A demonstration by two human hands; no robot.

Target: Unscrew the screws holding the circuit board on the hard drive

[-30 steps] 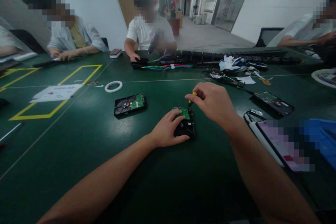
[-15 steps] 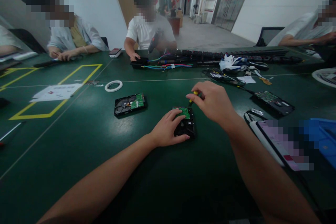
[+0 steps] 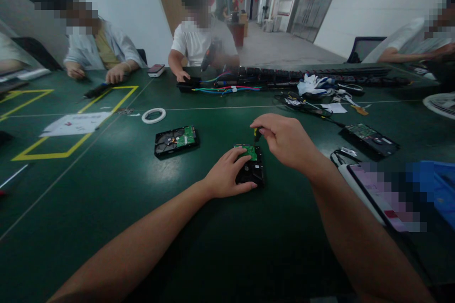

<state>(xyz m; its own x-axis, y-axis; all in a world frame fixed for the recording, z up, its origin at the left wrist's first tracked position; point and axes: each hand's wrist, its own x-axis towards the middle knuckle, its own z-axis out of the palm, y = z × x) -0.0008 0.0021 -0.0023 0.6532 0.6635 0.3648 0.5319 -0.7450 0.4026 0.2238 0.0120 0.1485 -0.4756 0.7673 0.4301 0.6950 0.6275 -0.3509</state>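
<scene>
A hard drive (image 3: 256,167) with a green circuit board lies flat on the green table, board side up. Across its left part lies my left hand (image 3: 227,173), fingers over the board and thumb along the near end, holding it against the table; the hand covers much of the drive. My right hand (image 3: 287,139) is closed around a small screwdriver (image 3: 256,133) with a yellow and black handle. The screwdriver points down at the far right corner of the drive; whether its tip sits in a screw is too small to tell.
A second hard drive (image 3: 177,141) lies to the left, a third (image 3: 369,139) to the right. A tape roll (image 3: 154,116), paper (image 3: 76,124), phone (image 3: 377,196), blue bin (image 3: 437,189) and gloves (image 3: 313,86) are around. Co-workers sit across the table; cable bundles (image 3: 227,87) lie there.
My right hand has turned at the wrist and shifted its fingers on the screwdriver handle. My left hand and the drive stay put. A co-worker at the left has moved a dark tool rightward.
</scene>
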